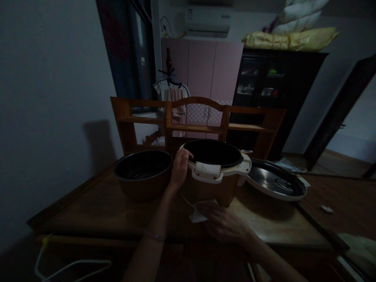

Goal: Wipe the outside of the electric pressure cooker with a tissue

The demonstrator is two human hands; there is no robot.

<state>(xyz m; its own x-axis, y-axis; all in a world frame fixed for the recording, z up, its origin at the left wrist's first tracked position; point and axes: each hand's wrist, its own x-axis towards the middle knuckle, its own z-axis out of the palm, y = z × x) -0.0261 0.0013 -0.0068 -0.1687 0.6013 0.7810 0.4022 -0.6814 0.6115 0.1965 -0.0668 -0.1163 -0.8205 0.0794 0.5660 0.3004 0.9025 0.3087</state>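
A cooker body (211,186), likely an electric rice or pressure cooker, stands on the wooden desk with its dark inside facing up and a pale handle (207,170) toward me. My left hand (179,168) is closed over the left side of its rim, fingertips at the inner edge. Low at the cooker's front, my right hand (221,221) presses a white tissue (199,213) against its base. Left of the cooker sits a dark inner pot (143,184). On the right lies a round lid (276,180), metal inside up.
The wooden desk (96,211) has a low shelf rack (196,127) along its back. A white clothes hanger (73,263) is at the lower left. A wall (55,117) borders the left side. Beyond are a pink wardrobe (201,70) and a black cabinet (293,86).
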